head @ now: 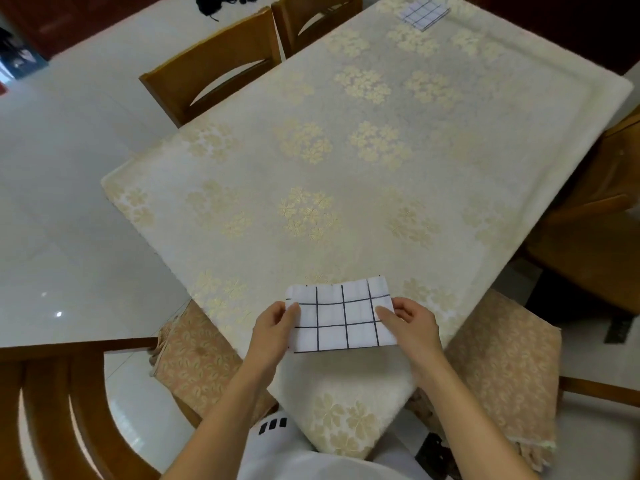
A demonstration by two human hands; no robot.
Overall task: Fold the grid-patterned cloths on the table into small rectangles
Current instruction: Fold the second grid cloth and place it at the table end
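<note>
A white cloth with a dark grid pattern (341,317), folded into a rectangle, is held just above the near corner of a table, stretched between two bare hands. The left hand (273,323) pinches the cloth's left edge, thumb on top and fingers curled underneath; the right hand (410,322) pinches the right edge the same way, thumb laid flat across the top. A second grid-patterned cloth (424,10), already a small folded rectangle, lies far off at the table's opposite end, well apart from the hands. The table (346,133) is covered by a cream tablecloth with pale gold flower clusters (nothing lies between the two cloths). Wooden chairs (214,64) stand along the far left side, and chairs with peach floral seat cushions (502,358) sit at either side of the near corner. Both forearms reach forward from the bottom of the view, angled inward toward the cloth, wrists level.
</note>
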